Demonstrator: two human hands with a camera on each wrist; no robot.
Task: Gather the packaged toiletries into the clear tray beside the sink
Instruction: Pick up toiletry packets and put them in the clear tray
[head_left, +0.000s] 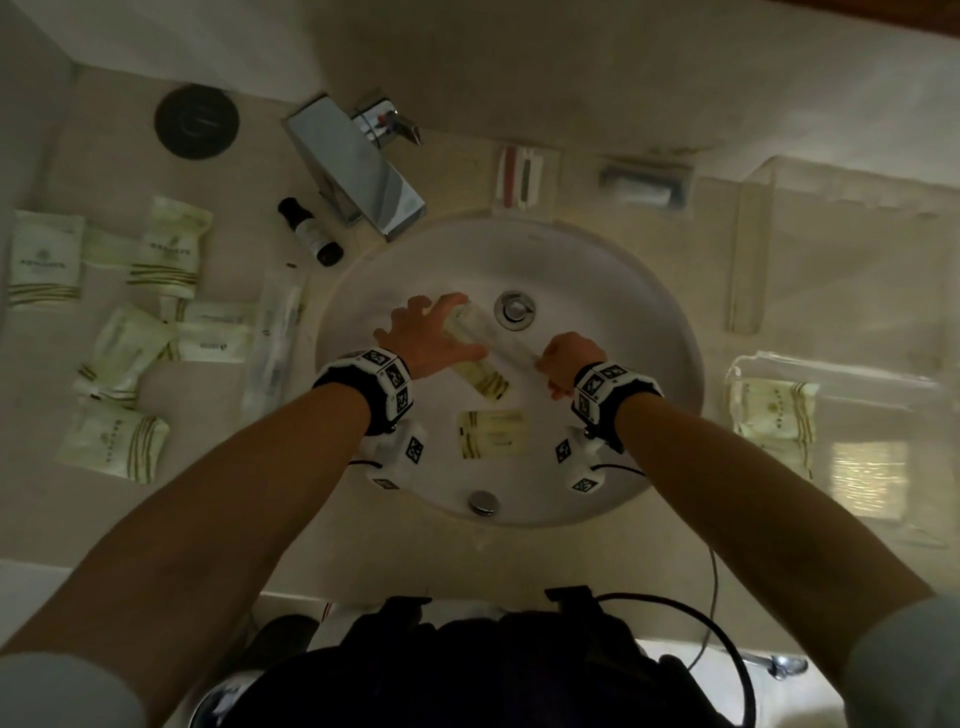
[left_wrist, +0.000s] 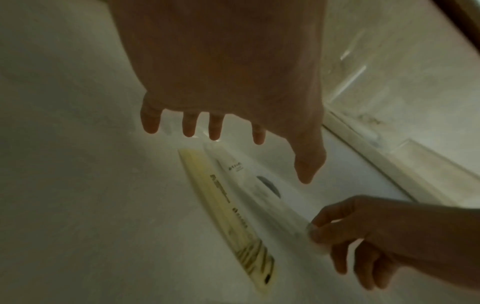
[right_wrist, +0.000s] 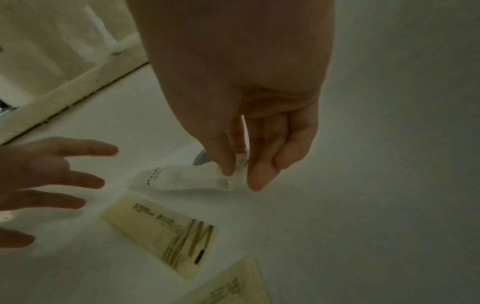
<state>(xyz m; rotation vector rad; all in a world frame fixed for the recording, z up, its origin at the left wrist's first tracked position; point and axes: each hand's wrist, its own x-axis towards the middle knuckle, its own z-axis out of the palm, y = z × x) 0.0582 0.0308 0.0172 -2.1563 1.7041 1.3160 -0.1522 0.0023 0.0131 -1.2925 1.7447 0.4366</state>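
Both hands in the sink (head_left: 649, 332)
Right hand (right_wrist: 241, 144) pinches a white sachet (right_wrist: 182, 179); left hand (head_left: 426, 338), at its nine o'clock, is spread, holding nothing.

Sink bowl crowding, rim side lying open

Two cream packets (head_left: 480, 371) (head_left: 492, 434) are lying inside the basin (head_left: 649, 332), the faucet (head_left: 358, 166) is overhanging its far-left rim, while bare counter (head_left: 706, 291) is stretching toward the clear tray (head_left: 737, 364).

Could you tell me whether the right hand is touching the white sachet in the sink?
Touching: the right wrist view shows the right hand pinching the white sachet by its end.
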